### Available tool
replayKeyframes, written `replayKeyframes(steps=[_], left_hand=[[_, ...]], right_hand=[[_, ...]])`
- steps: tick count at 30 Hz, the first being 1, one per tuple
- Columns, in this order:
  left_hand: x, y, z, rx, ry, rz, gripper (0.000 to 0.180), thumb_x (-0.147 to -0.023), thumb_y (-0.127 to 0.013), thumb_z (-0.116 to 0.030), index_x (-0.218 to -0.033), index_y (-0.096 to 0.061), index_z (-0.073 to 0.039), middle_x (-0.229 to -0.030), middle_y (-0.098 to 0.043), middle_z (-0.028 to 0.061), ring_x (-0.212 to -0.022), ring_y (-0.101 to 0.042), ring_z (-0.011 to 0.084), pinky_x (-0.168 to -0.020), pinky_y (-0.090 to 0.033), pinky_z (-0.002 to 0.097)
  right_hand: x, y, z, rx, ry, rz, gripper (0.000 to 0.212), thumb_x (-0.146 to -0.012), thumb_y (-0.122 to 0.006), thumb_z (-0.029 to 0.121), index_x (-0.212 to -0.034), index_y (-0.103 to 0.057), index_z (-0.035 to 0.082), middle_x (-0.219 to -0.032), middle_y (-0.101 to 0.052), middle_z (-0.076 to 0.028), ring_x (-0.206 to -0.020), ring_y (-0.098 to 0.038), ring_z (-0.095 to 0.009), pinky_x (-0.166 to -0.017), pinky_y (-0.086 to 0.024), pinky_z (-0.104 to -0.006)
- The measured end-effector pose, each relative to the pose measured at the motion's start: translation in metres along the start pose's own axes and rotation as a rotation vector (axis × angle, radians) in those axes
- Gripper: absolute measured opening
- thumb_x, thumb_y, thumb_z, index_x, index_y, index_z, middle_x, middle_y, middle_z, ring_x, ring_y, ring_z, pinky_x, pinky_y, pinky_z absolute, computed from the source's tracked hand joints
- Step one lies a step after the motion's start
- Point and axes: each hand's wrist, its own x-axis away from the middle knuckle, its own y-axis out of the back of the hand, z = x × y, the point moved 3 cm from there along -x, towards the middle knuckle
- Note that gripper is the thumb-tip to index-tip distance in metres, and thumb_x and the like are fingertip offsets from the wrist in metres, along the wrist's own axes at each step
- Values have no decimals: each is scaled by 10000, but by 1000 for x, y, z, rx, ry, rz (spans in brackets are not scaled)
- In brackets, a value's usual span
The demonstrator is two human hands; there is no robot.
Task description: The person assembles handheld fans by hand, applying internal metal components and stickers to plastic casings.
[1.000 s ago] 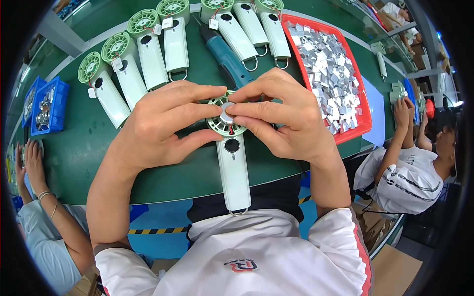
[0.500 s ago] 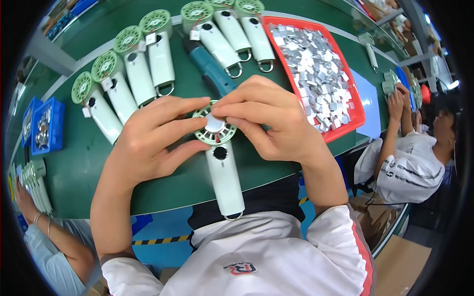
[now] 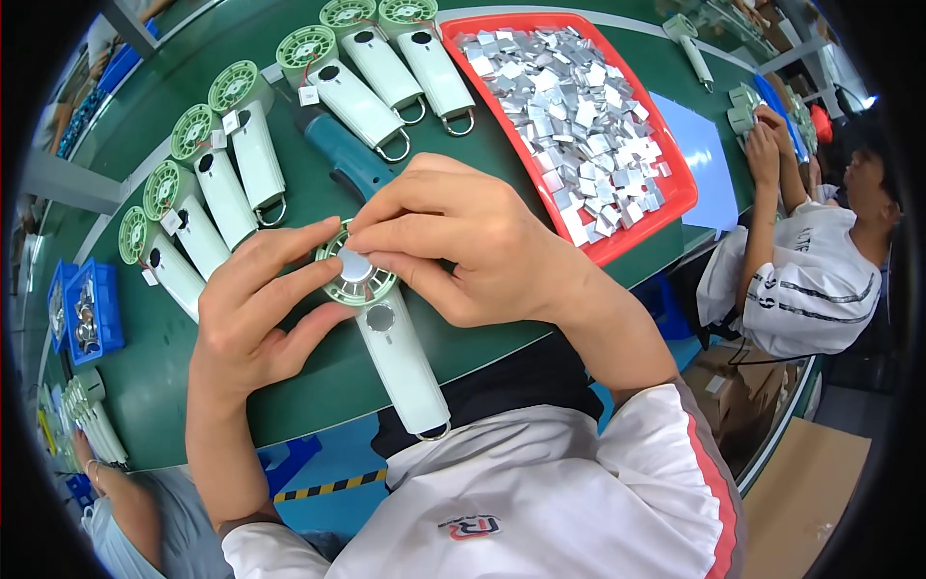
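A pale green and white handheld fan [image 3: 400, 362] lies in front of me, its round slotted head away from me and its handle with a metal loop toward my body. A smooth silver disc [image 3: 354, 266] sits in the middle of the head. My left hand [image 3: 256, 314] grips the head's left side, thumb at the lower rim and fingers at the upper rim and the disc. From the right, my right hand [image 3: 473, 246] pinches at the disc's upper edge, its bunched fingertips partly hiding it. Just beyond lies a teal power screwdriver [image 3: 345, 159].
Several similar fans [image 3: 260, 164] with loose wires lie in an arc across the green table [image 3: 289, 396]. At right, a red tray [image 3: 683, 193] holds many small silver pieces. Blue bins [image 3: 114, 323] with metal parts stand at left. One co-worker [image 3: 801, 261] sits at right, another's arm [image 3: 130, 507] shows at left.
My view has shifted, so the fan and both hands appear farther left and the fan more tilted. Both hands keep their hold at the fan head.
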Motion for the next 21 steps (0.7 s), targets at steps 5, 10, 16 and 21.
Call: replayKeyframes(steps=[5,10,16,21], left_hand=[[-2,1,0,-9,-16,5,461,-735,-973,-144,-1133,-803,13,-1274,-789,205,-1011,-776,364,-842,-638,432],[-2,2,1,-6,-73,-5,468,-736,-965,-123,-1151,-793,10,-1275,-781,206,-1073,-778,389,-878,-642,463],[0,2,0,-17,-94,7,436,-813,-944,-169,-1184,-794,4,-1275,-769,204,-1153,-753,420,-936,-629,500],[-3,2,-1,10,-132,-11,439,-778,-941,-113,-1160,-784,37,-1224,-780,208,-1118,-765,423,-906,-646,488]], right_hand=[[-2,-2,2,48,24,47,223,-816,-902,29,-1029,-857,82,-1038,-784,-73,-818,-661,-228,-718,-539,-342],[-1,-4,1,55,9,66,212,-798,-931,62,-999,-876,95,-1045,-802,-58,-802,-648,-210,-717,-533,-339],[-4,-4,2,50,-2,89,194,-809,-921,22,-986,-884,93,-1051,-814,-65,-798,-645,-201,-661,-544,-308],[-5,-3,1,41,-5,103,202,-807,-926,21,-991,-887,97,-1051,-814,-73,-801,-661,-199,-663,-553,-299]])
